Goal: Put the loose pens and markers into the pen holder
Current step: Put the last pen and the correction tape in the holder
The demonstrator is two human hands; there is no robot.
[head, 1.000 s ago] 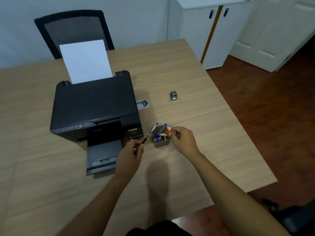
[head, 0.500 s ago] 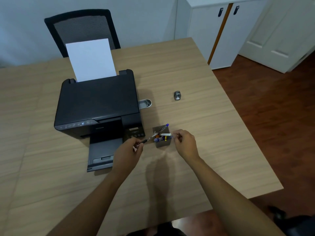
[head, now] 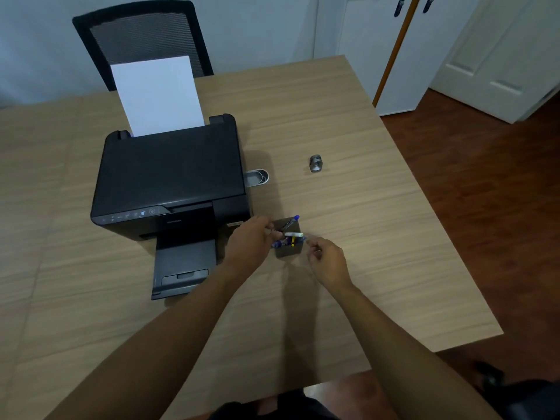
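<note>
Right in front of the printer (head: 169, 174), your pen holder (head: 288, 250) sits on the table (head: 363, 237) with pens and markers (head: 292, 236) poking out. Your left hand (head: 250, 242) is at its left rim, fingers pinched near a pen, though I can't tell if you've actually got it. Your right hand (head: 327, 260) hovers just beside the holder, loosely curled, holding nothing.

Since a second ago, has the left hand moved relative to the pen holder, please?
Yes. The left hand has come forward and rightward to the pen holder's left rim, closer than before; the printer stays put beside it.
</note>
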